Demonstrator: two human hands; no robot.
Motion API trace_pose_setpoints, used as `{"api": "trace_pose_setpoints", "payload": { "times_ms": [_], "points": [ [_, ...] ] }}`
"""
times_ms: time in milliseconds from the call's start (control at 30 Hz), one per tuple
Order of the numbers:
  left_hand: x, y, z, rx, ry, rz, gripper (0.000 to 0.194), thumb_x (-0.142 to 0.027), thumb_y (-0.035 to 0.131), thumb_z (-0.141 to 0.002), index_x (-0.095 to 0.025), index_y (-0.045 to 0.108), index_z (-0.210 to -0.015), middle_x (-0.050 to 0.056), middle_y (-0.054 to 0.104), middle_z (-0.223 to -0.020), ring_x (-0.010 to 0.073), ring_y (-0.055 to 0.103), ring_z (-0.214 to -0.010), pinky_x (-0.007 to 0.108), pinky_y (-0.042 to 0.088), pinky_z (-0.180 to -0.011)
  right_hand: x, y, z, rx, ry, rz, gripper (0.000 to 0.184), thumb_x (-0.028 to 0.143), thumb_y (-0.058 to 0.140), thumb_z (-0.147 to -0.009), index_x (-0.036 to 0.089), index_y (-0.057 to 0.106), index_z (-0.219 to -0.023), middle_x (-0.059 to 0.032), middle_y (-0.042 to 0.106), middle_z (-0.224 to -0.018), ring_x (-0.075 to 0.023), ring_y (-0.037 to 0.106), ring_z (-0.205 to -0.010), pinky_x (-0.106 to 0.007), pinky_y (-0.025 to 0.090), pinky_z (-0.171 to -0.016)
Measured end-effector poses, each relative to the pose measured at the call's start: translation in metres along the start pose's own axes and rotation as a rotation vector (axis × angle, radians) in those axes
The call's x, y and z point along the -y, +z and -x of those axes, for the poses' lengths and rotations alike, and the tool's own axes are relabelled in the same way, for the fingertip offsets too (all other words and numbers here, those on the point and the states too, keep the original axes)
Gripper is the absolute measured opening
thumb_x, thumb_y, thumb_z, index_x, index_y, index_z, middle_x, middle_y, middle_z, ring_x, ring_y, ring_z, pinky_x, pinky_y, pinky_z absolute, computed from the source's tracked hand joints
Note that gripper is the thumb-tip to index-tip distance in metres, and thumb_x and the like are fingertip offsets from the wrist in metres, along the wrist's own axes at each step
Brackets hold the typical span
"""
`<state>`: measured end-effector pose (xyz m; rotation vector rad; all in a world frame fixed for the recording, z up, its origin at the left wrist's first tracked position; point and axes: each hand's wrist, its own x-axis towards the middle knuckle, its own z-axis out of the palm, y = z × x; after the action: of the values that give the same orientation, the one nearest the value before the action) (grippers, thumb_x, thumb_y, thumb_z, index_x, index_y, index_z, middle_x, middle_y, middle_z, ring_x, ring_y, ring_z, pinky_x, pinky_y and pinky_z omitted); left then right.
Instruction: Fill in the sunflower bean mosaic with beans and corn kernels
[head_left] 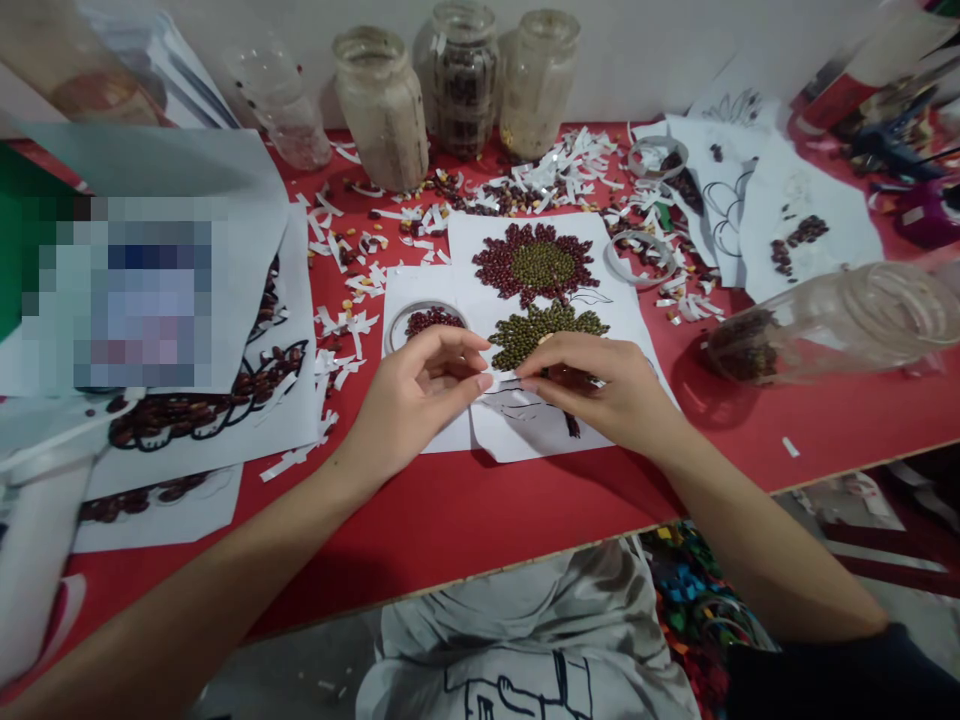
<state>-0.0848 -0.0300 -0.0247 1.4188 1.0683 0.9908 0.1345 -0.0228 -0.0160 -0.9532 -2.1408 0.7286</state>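
A white sheet point(525, 430) lies on the red table point(465, 510), bearing a flower made of dark red beans point(510, 275) around a green bean centre point(541, 263), with a green bean leaf point(544, 328) below. My left hand point(420, 395) rests on the sheet's left part, fingers curled and pinched together at the tips. My right hand point(600, 385) lies on the sheet beside it, fingers bent and pressed down over the drawn outline under the leaf. The fingertips of both hands nearly meet. What they pinch is too small to make out. A small round lid of red beans point(429, 320) sits just above my left hand.
Several glass jars point(457, 80) stand at the back wall. A plastic jar point(832, 320) lies on its side at the right. White paper scraps point(540, 180) litter the table. Bean drawings on paper point(225, 400) lie at the left, more sheets point(795, 210) at the right.
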Motion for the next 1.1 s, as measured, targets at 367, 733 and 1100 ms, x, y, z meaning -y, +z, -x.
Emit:
{"api": "trace_pose_setpoints", "payload": {
  "times_ms": [367,733,1100],
  "points": [
    [-0.003,-0.001,0.002,0.03,-0.013,-0.074,0.019,-0.025,0.071,-0.084,-0.017,0.064,-0.1,0.003,0.07,-0.092,0.0148,0.068,-0.087,0.027,0.058,-0.08,-0.008,0.005,0.003,-0.087,-0.268,0.286,0.013,0.02,0.061,-0.095,0.024,0.073,-0.099,-0.0061,0.075,-0.093,-0.0168,0.07,-0.089,-0.029,0.057,-0.077],
    [-0.004,-0.003,0.001,0.09,0.149,-0.351,0.008,-0.019,0.058,-0.091,-0.017,0.065,-0.093,0.004,0.07,-0.096,0.0144,0.066,-0.089,0.026,0.055,-0.085,-0.013,0.008,0.004,0.012,-0.214,0.212,0.015,0.019,0.058,-0.096,0.022,0.071,-0.089,-0.0061,0.074,-0.09,-0.0172,0.068,-0.084,-0.034,0.057,-0.079],
    [0.0,-0.009,0.004,0.113,0.298,-0.581,0.017,-0.015,0.048,-0.094,-0.018,0.065,-0.096,0.004,0.07,-0.097,0.016,0.065,-0.092,0.026,0.05,-0.08,-0.013,0.007,0.008,0.061,-0.142,0.2,0.014,0.02,0.059,-0.094,0.022,0.072,-0.089,-0.0067,0.073,-0.092,-0.0189,0.068,-0.086,-0.035,0.057,-0.079]
  ]
}}
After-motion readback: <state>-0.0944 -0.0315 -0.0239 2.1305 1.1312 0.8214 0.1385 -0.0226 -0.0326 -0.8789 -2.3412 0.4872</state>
